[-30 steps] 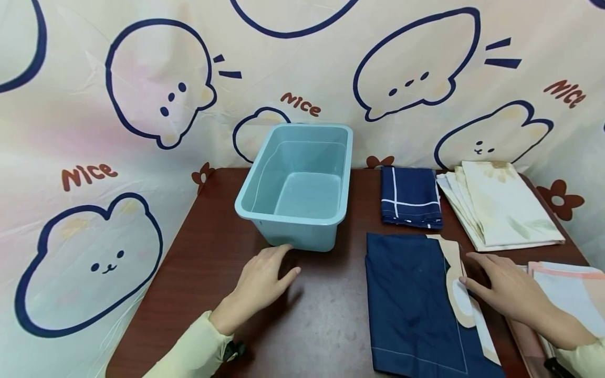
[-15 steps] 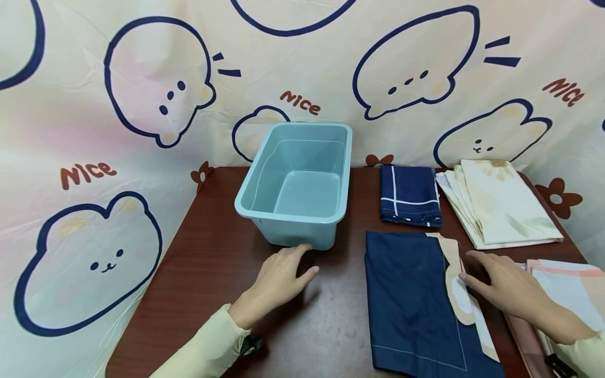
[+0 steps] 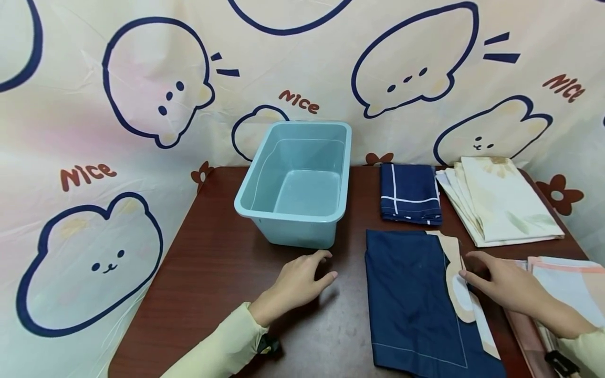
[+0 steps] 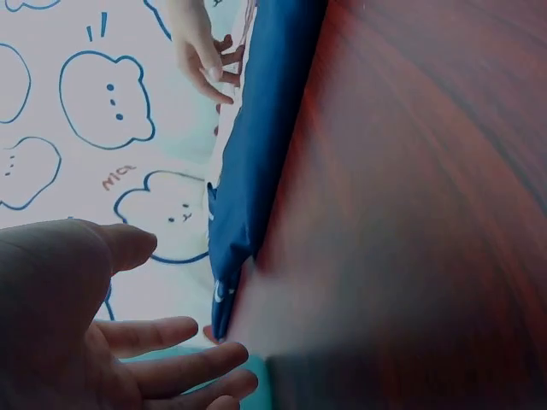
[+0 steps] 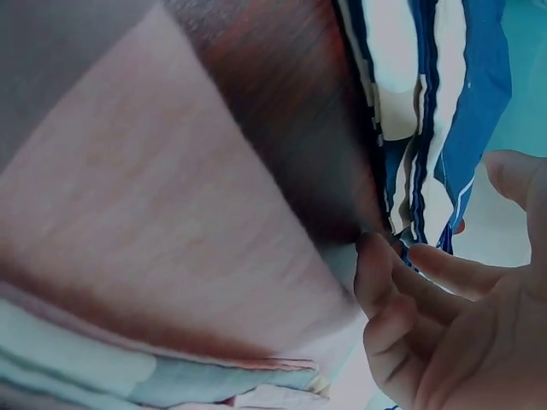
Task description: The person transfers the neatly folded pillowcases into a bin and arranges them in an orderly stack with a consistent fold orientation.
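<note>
A folded dark blue cloth point(image 3: 408, 304) with a beige and white print along its right side lies at the front of the table. My right hand point(image 3: 512, 286) is at its right edge, thumb over the print and the other fingers low beside the fold. In the right wrist view the fingertips reach the cloth's layered edge point(image 5: 427, 128), bent loosely without gripping it. My left hand point(image 3: 298, 283) is held over the tabletop, left of the cloth and in front of a light blue plastic basin point(image 3: 302, 233). Its fingers point(image 4: 179, 369) are spread and hold nothing.
Behind the blue cloth lies a smaller navy cloth with white lines point(image 3: 410, 191). A cream folded cloth point(image 3: 515, 210) is at the back right. Pink and white folded cloths point(image 3: 567, 286) lie under my right forearm. A printed curtain point(image 3: 293, 68) borders the brown table point(image 3: 203, 294).
My left hand has moved rightward across the table from the basin's front toward the blue cloth. The right hand stays at the cloth's right edge.
</note>
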`<state>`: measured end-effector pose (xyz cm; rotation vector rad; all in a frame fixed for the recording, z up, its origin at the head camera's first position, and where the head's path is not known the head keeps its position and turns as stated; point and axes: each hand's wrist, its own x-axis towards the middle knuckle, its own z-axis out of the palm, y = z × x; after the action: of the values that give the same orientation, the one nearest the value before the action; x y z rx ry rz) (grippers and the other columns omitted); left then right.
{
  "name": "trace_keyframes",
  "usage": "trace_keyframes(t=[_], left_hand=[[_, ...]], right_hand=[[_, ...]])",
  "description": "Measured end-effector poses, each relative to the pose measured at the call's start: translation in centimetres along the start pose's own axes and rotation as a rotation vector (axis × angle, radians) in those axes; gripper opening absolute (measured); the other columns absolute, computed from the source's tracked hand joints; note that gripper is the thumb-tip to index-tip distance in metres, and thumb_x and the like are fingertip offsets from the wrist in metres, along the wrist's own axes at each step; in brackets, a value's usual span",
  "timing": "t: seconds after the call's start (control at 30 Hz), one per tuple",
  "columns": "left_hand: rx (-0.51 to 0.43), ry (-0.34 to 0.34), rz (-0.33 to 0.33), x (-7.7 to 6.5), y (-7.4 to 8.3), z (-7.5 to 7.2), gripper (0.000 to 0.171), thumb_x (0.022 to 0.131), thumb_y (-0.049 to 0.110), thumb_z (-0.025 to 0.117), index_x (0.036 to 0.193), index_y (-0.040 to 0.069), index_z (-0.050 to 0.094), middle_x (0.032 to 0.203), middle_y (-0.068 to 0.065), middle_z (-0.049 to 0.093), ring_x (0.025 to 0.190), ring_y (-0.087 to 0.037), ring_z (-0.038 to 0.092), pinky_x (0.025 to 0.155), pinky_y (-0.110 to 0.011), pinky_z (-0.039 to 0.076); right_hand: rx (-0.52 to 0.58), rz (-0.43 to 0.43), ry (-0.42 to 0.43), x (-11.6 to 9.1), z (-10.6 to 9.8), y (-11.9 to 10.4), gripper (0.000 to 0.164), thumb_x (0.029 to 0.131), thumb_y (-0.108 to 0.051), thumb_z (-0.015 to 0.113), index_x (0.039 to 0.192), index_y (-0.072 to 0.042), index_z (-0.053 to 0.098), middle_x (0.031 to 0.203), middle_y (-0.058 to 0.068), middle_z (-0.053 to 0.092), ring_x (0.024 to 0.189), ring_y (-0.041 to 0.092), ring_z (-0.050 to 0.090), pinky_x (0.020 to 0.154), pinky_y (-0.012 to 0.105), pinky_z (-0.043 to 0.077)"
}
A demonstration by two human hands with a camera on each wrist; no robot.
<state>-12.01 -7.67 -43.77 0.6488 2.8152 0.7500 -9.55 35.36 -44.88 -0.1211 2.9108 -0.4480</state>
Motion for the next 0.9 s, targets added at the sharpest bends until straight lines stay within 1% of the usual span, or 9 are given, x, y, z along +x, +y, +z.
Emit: trace_keyframes(t=[0.07, 0.13, 0.23, 0.33, 0.47, 0.57, 0.73, 0.8, 0.9], left_hand=[[-0.033, -0.026, 0.004, 0.3, 0.3, 0.4, 0.046, 0.099, 0.042, 0.062, 0.136, 0.015, 0.061, 0.122, -0.006, 0.072, 0.105, -0.023, 0.07, 0.084, -0.042, 0.056], [-0.078, -0.055, 0.004, 0.5, 0.7, 0.7, 0.045, 0.1, 0.042, 0.061, 0.137, 0.015, 0.06, 0.123, -0.005, 0.071, 0.107, -0.023, 0.07, 0.086, -0.041, 0.056], [-0.158, -0.103, -0.002, 1.0, 1.1, 1.1, 0.045, 0.1, 0.041, 0.06, 0.137, 0.015, 0.06, 0.125, -0.005, 0.071, 0.108, -0.021, 0.069, 0.088, -0.039, 0.055], [-0.232, -0.155, -0.014, 1.4, 1.4, 1.6, 0.045, 0.101, 0.041, 0.059, 0.137, 0.014, 0.06, 0.124, -0.003, 0.072, 0.106, -0.017, 0.07, 0.089, -0.035, 0.054], [-0.312, -0.202, -0.021, 1.8, 1.6, 2.2, 0.043, 0.101, 0.039, 0.058, 0.136, 0.013, 0.061, 0.122, -0.002, 0.073, 0.102, -0.013, 0.069, 0.088, -0.031, 0.054], [-0.362, -0.22, -0.017, 2.0, 1.8, 2.7, 0.043, 0.101, 0.039, 0.059, 0.134, 0.012, 0.061, 0.122, -0.004, 0.073, 0.104, -0.015, 0.07, 0.088, -0.029, 0.054], [-0.487, -0.273, -0.014, 2.1, 2.5, 3.4, 0.044, 0.102, 0.038, 0.058, 0.137, 0.012, 0.059, 0.127, -0.008, 0.07, 0.109, -0.019, 0.069, 0.09, -0.029, 0.054], [-0.547, -0.304, -0.023, 2.1, 2.8, 3.7, 0.044, 0.102, 0.036, 0.058, 0.139, 0.012, 0.056, 0.131, -0.01, 0.068, 0.107, -0.018, 0.069, 0.089, -0.028, 0.053], [-0.632, -0.341, -0.049, 2.0, 3.2, 4.0, 0.045, 0.103, 0.032, 0.058, 0.142, 0.012, 0.053, 0.136, -0.014, 0.064, 0.1, -0.017, 0.071, 0.082, -0.027, 0.053]], right_hand=[[0.034, 0.002, -0.029, 0.0, -0.1, 0.1, 0.073, 0.097, -0.055, 0.06, 0.135, 0.008, 0.054, 0.092, 0.009, 0.073, 0.074, 0.018, 0.067, 0.06, 0.039, 0.051], [0.068, 0.0, -0.058, 0.1, -0.3, 0.2, 0.072, 0.099, -0.052, 0.058, 0.135, 0.009, 0.053, 0.09, 0.006, 0.073, 0.076, 0.018, 0.068, 0.061, 0.039, 0.053], [0.122, -0.01, -0.098, 0.2, -0.5, 0.3, 0.068, 0.101, -0.048, 0.056, 0.135, 0.011, 0.052, 0.095, 0.01, 0.074, 0.082, 0.022, 0.07, 0.064, 0.04, 0.055], [0.196, -0.007, -0.157, 0.2, -0.6, 0.6, 0.066, 0.104, -0.044, 0.053, 0.138, 0.012, 0.049, 0.096, 0.011, 0.073, 0.075, 0.021, 0.067, 0.06, 0.036, 0.052], [0.282, 0.007, -0.215, 0.2, -0.5, 0.8, 0.065, 0.106, -0.042, 0.049, 0.141, 0.013, 0.045, 0.092, 0.006, 0.073, 0.062, 0.016, 0.059, 0.055, 0.03, 0.048], [0.321, 0.008, -0.236, 0.3, -0.6, 0.9, 0.063, 0.107, -0.041, 0.048, 0.141, 0.013, 0.045, 0.09, 0.005, 0.072, 0.061, 0.015, 0.057, 0.056, 0.03, 0.048], [0.371, 0.019, -0.279, 0.5, -0.7, 1.0, 0.063, 0.107, -0.04, 0.046, 0.142, 0.012, 0.043, 0.09, 0.006, 0.071, 0.061, 0.016, 0.057, 0.057, 0.031, 0.049], [0.386, 0.03, -0.297, 0.5, -0.8, 1.0, 0.064, 0.107, -0.04, 0.046, 0.144, 0.013, 0.041, 0.091, 0.006, 0.071, 0.062, 0.017, 0.058, 0.058, 0.031, 0.049], [0.432, 0.061, -0.326, 0.5, -0.7, 1.2, 0.064, 0.108, -0.041, 0.045, 0.144, 0.012, 0.04, 0.094, 0.007, 0.071, 0.064, 0.018, 0.06, 0.06, 0.031, 0.05]])
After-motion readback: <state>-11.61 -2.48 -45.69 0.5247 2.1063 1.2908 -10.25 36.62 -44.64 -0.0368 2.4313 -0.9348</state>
